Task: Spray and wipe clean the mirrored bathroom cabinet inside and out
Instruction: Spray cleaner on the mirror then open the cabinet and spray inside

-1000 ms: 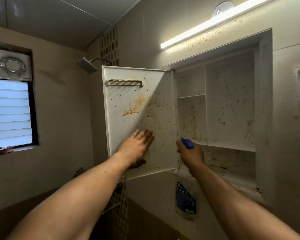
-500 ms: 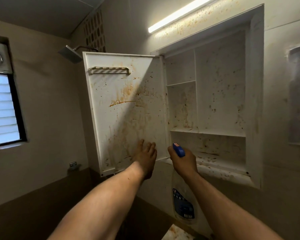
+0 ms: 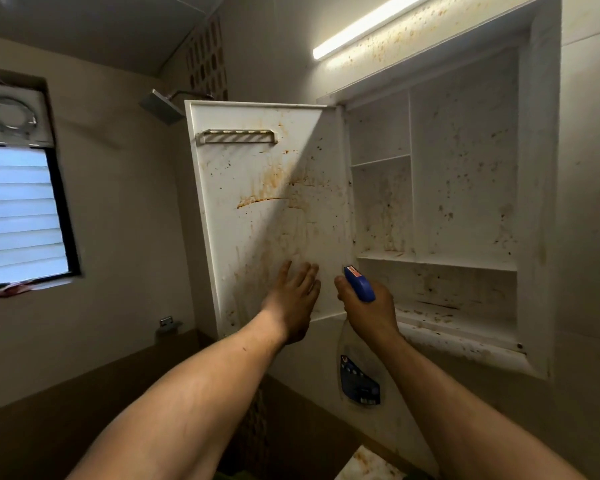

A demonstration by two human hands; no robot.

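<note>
Right grip [image 3: 368,311] is closed round the neck of the spray bottle [image 3: 359,375] — fingers curled, blue trigger head sticking up above the fist, nozzle end aimed up-left toward the door. The clear bottle body w/ a dark blue label hangs below the wrist. The bottle sits just in front of the cabinet's btm-left corner, beside the door's hinge edge.

Left grip [image 3: 293,299] holds nothing: fingers straight and close together, laid flat on the inside face of the cabinet door [image 3: 267,209], near its btm edge, nearer the hinge side. The two grips are near each other, not touching.

The door is swung open to the left. Its white inner face is smeared w/ orange-brown stains and drips, w/ a bold rusty streak approx mid-height. A small slotted rack [image 3: 237,136] is fixed near the door's top edge.

The cabinet [image 3: 539,202] is recessed in the wall, white inside, speckled w/ brown spots. It has two small compartments stacked at left, a tall one at right, a wide low one along the btm — its front ledge is heavily soiled.

Beyond: a lit strip light [image 3: 371,29] above the cabinet's top edge, a shower head [image 3: 161,105] left of the door's top corner, a louvred window [image 3: 18,209] far left w/ a vent fan [image 3: 9,114] above it.
</note>
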